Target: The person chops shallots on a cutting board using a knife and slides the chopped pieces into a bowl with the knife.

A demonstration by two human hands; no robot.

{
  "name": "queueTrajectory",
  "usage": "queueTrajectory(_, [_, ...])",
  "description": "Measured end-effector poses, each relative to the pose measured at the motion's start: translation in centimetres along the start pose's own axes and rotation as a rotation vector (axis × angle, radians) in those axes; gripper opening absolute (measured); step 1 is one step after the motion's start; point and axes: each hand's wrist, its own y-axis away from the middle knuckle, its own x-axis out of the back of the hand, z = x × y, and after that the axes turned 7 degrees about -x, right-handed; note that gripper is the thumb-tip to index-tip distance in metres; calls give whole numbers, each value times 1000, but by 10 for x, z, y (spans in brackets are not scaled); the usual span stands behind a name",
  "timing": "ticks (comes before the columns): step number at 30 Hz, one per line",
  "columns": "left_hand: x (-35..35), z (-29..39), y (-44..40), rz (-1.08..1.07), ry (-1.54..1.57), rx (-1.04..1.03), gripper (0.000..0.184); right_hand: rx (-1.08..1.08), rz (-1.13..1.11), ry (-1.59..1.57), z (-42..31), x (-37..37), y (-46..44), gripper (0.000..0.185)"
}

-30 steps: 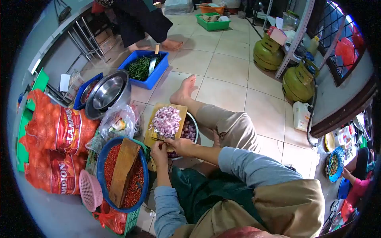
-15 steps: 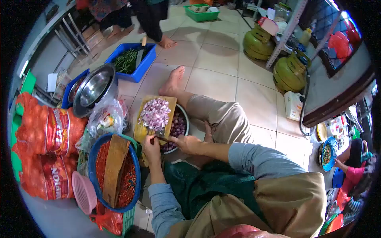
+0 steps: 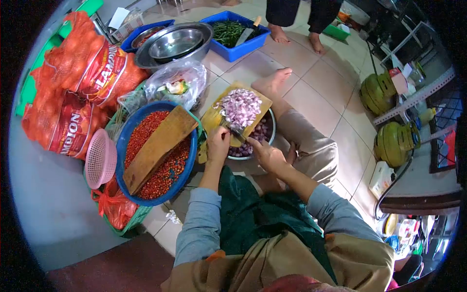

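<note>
A yellow cutting board (image 3: 263, 101) carries a heap of chopped shallots (image 3: 241, 108). It rests over a round bowl (image 3: 274, 127) of whole, peeled-looking shallots (image 3: 261, 132). My right hand (image 3: 268, 156) is closed around the handle of a knife (image 3: 237, 134), whose blade points left across the board's near edge. Close to the blade's end is my left hand (image 3: 219, 142), its fingers pinched together; what lies between them is hidden.
Left of the board stands a blue basin (image 3: 120, 168) of red chillies with a wooden plank (image 3: 160, 148) across it. Behind are a plastic bag (image 3: 189, 82), metal bowls (image 3: 177, 44) and a blue crate (image 3: 214, 19) of green chillies. Another person's feet (image 3: 279, 34) are beyond.
The camera view has turned, so the board, basin and onion sacks appear farther right. Both hands remain at the board's near edge. The other person's legs now appear right of the blue crate.
</note>
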Motion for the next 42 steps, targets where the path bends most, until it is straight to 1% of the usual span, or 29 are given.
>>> queueTrajectory(1, [2,2,1,-9,-8,16,11,-4,2,-70,-2,0,-1,54])
queueTrajectory(3, [1,1,1,-4,14,15,11,102,90,-242,9,-23,-9,48])
queueTrajectory(4, [0,-2,3,-6,27,35,11,149,142,-326,8,-22,-9,45])
queueTrajectory(5, [-3,-5,4,-6,48,46,11,147,134,-413,9,-19,-7,41])
queueTrajectory(6, [-5,-6,3,-9,70,56,11,89,42,-430,1,0,-3,39])
queueTrajectory(8, [-3,-4,2,-22,71,40,10,145,140,-438,14,-23,-11,40])
queueTrajectory(9, [-2,-3,2,-27,67,35,9,120,107,-451,10,-13,-9,41])
queueTrajectory(12, [1,3,1,-21,19,28,10,147,117,-454,11,-13,-13,40])
queueTrajectory(13, [1,4,1,-6,2,17,11,135,85,-421,10,-9,-12,39])
queueTrajectory(16, [6,8,0,-82,30,125,11,104,47,-439,2,-4,-19,38])
queueTrajectory(17, [7,10,0,-79,3,97,12,116,61,-441,2,-11,-26,40])
queueTrajectory(20, [7,10,0,-86,-29,81,12,163,64,-459,-3,-20,-45,38])
queueTrajectory(21, [6,8,1,-72,-15,69,12,174,93,-433,-10,-19,-51,39])
queueTrajectory(23, [2,4,2,-41,13,46,10,165,84,-411,-19,-17,-56,37])
queueTrajectory(25, [2,0,2,-83,-4,68,12,193,105,-380,-25,-15,-60,35])
queueTrajectory(27, [2,-1,2,-83,-1,65,11,201,126,-397,-16,-36,-70,35])
queueTrajectory(29, [3,4,1,-40,27,37,8,206,143,-404,-12,-39,-61,35])
queueTrajectory(32, [2,3,2,-8,23,12,8,132,17,-333,-1,-25,-32,36])
queueTrajectory(33, [-1,1,3,-13,41,32,8,99,-12,-322,3,-20,-22,36])
queueTrajectory(35, [-4,-4,4,-24,75,71,7,54,-41,-317,9,-14,-6,37])
queueTrajectory(36, [-4,-1,4,-26,53,57,7,31,-54,-314,11,-14,-1,38])
queueTrajectory(39, [-1,5,3,-29,9,28,8,108,51,-320,14,-26,-7,39])
queueTrajectory(42, [-1,7,6,-12,3,11,12,76,22,-303,4,-23,-12,39])
